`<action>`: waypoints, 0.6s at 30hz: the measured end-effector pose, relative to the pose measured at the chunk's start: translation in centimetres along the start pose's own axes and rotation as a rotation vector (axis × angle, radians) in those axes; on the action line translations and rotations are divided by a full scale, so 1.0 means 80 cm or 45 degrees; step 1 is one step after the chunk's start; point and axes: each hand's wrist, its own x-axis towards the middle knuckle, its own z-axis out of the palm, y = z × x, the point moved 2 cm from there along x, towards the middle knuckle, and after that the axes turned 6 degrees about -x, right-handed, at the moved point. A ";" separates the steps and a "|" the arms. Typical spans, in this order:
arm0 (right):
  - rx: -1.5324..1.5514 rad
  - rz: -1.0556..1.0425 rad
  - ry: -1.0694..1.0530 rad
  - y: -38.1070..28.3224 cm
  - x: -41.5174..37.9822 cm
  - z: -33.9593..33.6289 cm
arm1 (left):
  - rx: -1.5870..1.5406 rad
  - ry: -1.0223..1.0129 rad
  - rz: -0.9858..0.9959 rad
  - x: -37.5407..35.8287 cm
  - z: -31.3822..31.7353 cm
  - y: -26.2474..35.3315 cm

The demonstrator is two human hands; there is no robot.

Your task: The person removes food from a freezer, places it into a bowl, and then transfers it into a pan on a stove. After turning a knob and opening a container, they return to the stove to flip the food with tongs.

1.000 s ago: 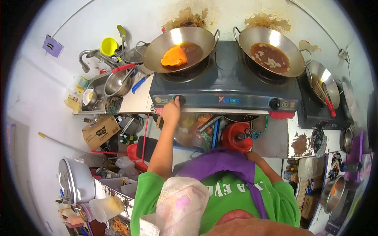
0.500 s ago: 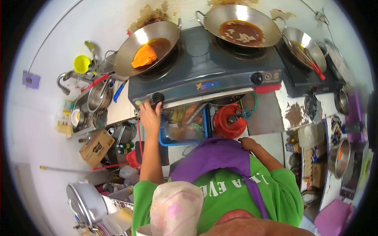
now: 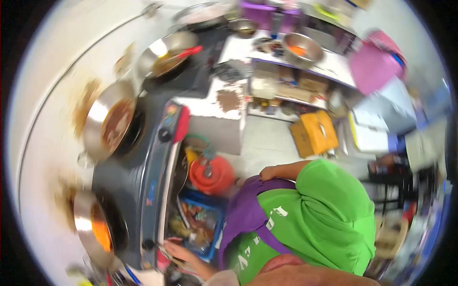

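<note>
White wall (image 3: 52, 90), stained brown behind the pans, curves down the view from 11 to 8 o'clock, and a dark two-burner stove (image 3: 117, 181) runs alongside it. At 8 o'clock on the stove sits a wok (image 3: 83, 217) with an orange piece (image 3: 101, 233) in it; at 9 o'clock, another wok (image 3: 98, 119) holds brown liquid. The front knob (image 3: 149, 244) is at 7 o'clock. Just beside it, toward 6, is the left hand (image 3: 177, 250); blur hides whether it touches or grasps anything. The right hand (image 3: 268, 173), at 4 o'clock from centre, is curled at the edge of the purple apron (image 3: 245, 207); whether it grips the cloth, I cannot tell. Between 6 and 7, a blue basket (image 3: 219, 209) of packets lies near a red gas cylinder (image 3: 212, 175). A steel bowl (image 3: 303, 50) is at 1 o'clock.
</note>
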 end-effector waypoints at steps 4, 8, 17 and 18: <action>0.245 0.007 0.035 -0.021 -0.032 0.039 | 0.028 -0.855 -0.158 -0.076 0.142 -0.066; 0.436 -0.075 0.232 -0.040 -0.046 0.047 | 0.526 -1.846 0.332 -0.150 0.235 -0.065; 0.518 -0.082 0.325 0.011 -0.058 0.083 | 0.887 -1.813 0.803 -0.189 0.308 0.080; 0.566 -0.143 0.320 0.026 -0.076 0.068 | 0.867 -1.811 0.701 -0.196 0.313 0.086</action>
